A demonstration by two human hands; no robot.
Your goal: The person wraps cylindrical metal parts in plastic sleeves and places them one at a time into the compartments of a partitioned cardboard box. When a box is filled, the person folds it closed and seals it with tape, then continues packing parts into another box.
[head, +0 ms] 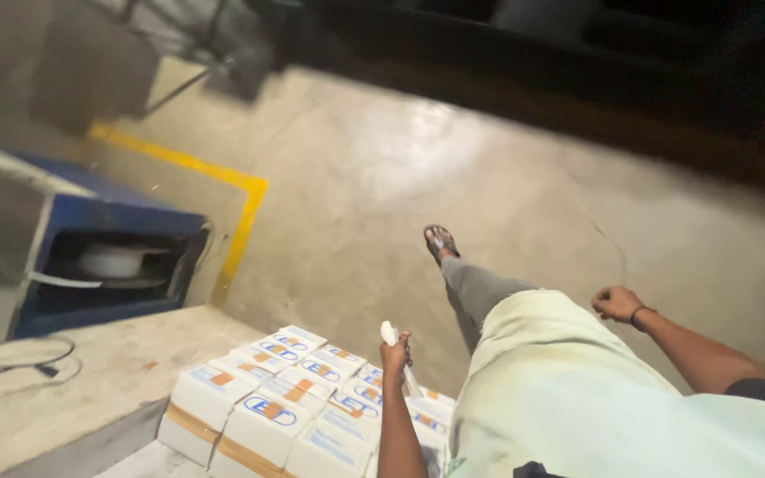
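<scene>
Concrete floor (453,177), yellow line (223,190). Left hand (395,352) grips a white strap (393,341), held upright over stacked white cartons (294,412). Right hand (617,303) loosely clenched, empty, well apart

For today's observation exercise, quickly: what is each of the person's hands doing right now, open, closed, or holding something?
Left hand: closed around a thin white object, above the stacked white boxes.
Right hand: loosely curled, holding nothing visible, out to the side over the floor.
</scene>
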